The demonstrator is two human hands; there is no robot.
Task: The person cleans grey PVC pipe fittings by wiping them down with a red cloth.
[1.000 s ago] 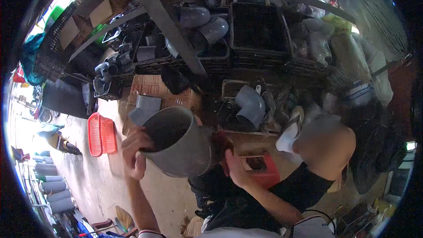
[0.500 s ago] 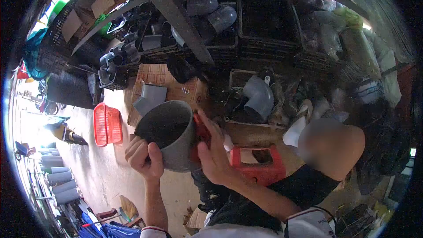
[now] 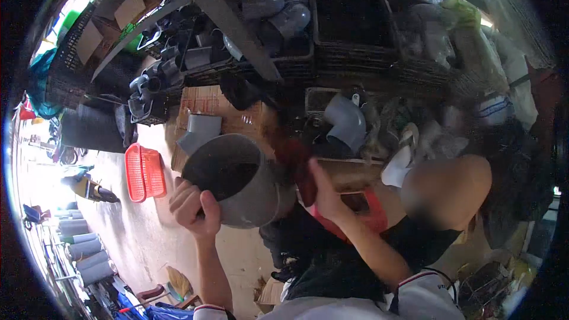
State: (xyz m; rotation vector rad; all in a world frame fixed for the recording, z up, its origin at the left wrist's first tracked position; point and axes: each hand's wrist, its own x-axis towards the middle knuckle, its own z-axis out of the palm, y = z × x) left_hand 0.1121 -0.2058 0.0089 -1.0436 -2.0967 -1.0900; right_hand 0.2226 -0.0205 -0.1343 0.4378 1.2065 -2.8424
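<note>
My left hand (image 3: pixel 195 206) grips the near-left rim of a large grey plastic pipe fitting (image 3: pixel 252 198), thumb outside. The fitting is tilted, its wide round mouth facing up and left; its inside is dark. To its right, my right hand (image 3: pixel 328 195) holds a dark red, cloth-like thing (image 3: pixel 305 181), smeared by motion. That hand is apart from the fitting, and its fingers are partly hidden behind the red thing. Just beyond the fitting, a grey pipe elbow (image 3: pixel 200 132) lies on a cardboard box (image 3: pixel 243 115).
A red plastic basket (image 3: pixel 144 172) stands on the floor at left. A red stool (image 3: pixel 376 210) is beside my right forearm. Another grey elbow (image 3: pixel 345 121) lies in a black crate. Stacked crates (image 3: pixel 352 53) line the back, and grey pipes (image 3: pixel 92 258) lie at lower left.
My right hand has moved right, off the fitting's side, taking the red cloth-like thing along. The left hand keeps its hold, and the fitting's far end has turned more into view.
</note>
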